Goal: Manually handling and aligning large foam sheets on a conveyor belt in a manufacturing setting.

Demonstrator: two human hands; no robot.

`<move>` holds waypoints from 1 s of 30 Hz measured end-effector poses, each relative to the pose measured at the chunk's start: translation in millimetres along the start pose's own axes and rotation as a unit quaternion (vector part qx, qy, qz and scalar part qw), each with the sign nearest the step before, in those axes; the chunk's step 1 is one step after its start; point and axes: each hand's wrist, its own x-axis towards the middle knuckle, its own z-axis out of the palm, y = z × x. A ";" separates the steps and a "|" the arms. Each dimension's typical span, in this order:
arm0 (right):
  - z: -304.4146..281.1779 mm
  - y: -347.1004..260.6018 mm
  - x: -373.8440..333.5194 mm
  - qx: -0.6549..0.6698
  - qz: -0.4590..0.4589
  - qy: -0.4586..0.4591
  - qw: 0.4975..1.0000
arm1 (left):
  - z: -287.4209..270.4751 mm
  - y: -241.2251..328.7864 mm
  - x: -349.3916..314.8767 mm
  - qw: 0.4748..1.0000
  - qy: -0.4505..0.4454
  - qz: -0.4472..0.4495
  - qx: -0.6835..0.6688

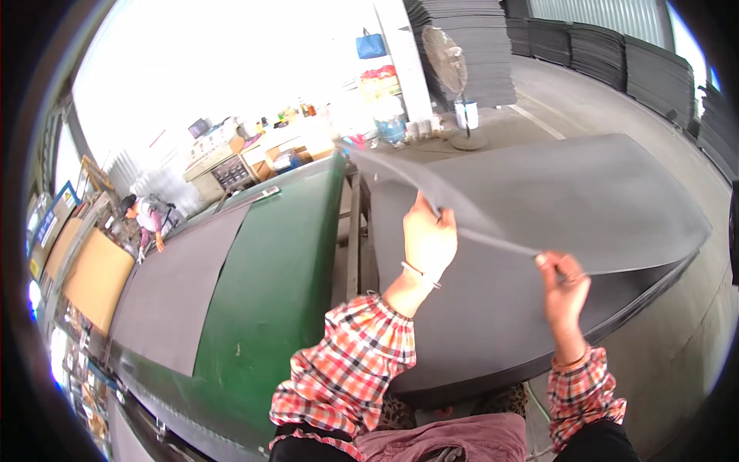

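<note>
Both my hands grip the near edge of a large, thin dark grey sheet (585,192), which bends and lifts at that edge. My left hand (431,239) pinches it near the sheet's left part, fingers closed. Further right, my right hand (563,289) is closed on the same edge, thumb on top. Under the raised sheet lies a stack of similar dark grey sheets (469,331), its near corner rounded by the lens. The sheet's far left corner is blurred and reaches over the gap beside the green conveyor belt.
Left of the stack runs a green conveyor belt (269,254) carrying another grey sheet (181,285). A co-worker (150,219) leans over its far side. Behind stand a pedestal fan (446,61), a white bucket (466,114), a cluttered bench (285,138) and tall sheet stacks (477,46).
</note>
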 end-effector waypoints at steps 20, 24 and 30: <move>38.3 86.2 -138.2 0.542 0.546 -0.017 0.638 | -579.6 -99.8 -187.6 0.810 0.352 -0.054 0.467; 73.5 17.9 -208.2 0.428 0.696 -0.107 0.566 | -653.8 -151.3 -342.3 0.816 0.549 -0.151 0.103; 162.8 -64.1 -251.6 0.477 0.605 -0.298 0.564 | -398.1 -131.9 -354.3 0.732 0.551 -0.266 -0.300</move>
